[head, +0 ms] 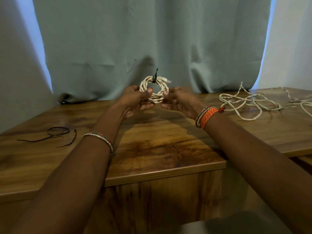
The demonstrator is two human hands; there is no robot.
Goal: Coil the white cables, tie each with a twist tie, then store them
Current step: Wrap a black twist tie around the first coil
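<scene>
I hold a coiled white cable (156, 97) upright above the wooden table (152, 149), between both hands. My left hand (135, 102) grips the coil's left side, thumb on its front. My right hand (177, 102) grips its right side the same way. A black twist tie (155, 76) is wrapped round the top of the coil, with one end sticking up. The cable's plug pokes out to the right beside the tie. A second white cable (253, 102) lies loose and tangled on the table to the right.
Loose black twist ties (55, 134) lie on the table at the left. A grey-green curtain (152, 39) hangs behind the table. The table's front edge steps back at the right.
</scene>
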